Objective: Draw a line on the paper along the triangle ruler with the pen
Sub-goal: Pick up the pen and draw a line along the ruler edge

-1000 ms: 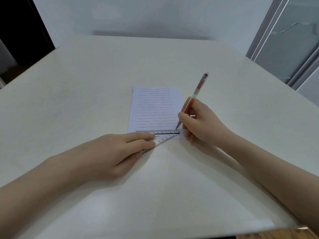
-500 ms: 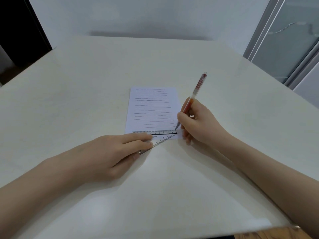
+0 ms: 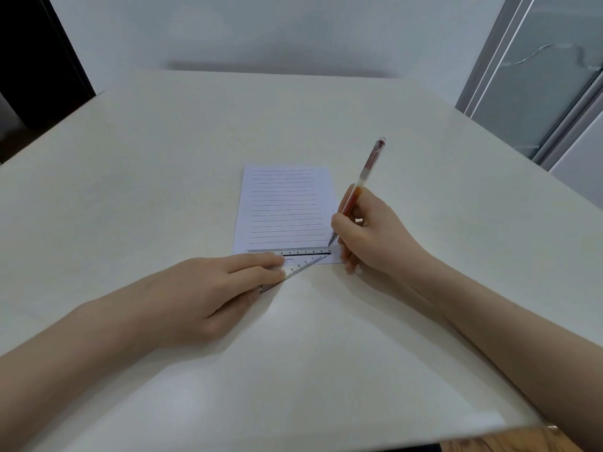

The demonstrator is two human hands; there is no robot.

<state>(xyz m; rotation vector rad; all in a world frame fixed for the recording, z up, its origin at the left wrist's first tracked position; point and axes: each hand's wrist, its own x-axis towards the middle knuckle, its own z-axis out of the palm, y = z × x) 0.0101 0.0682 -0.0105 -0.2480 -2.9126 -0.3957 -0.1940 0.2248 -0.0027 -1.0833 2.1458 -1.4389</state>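
Observation:
A small sheet of lined paper [image 3: 287, 207] lies at the middle of the white table. A clear triangle ruler [image 3: 306, 256] rests across the paper's near edge, its long side running left to right. My left hand [image 3: 208, 288] lies flat on the ruler's left part, fingers pressing it down. My right hand [image 3: 375, 236] grips a red pen [image 3: 365, 177] in a writing hold. The pen's tip touches the paper at the ruler's right end, by the far edge. The rest of the ruler is hidden under my left fingers.
The white table [image 3: 163, 174] reaches to a pale wall at the back. A glass door with a grey frame [image 3: 538, 76] stands at the right. A dark opening [image 3: 32, 60] is at the far left. The table's near right corner shows wooden floor [image 3: 509, 443] below.
The view has drifted slightly, shifting the paper left in the frame. Both hands keep the same hold, and the pen tip stays at the ruler's right end.

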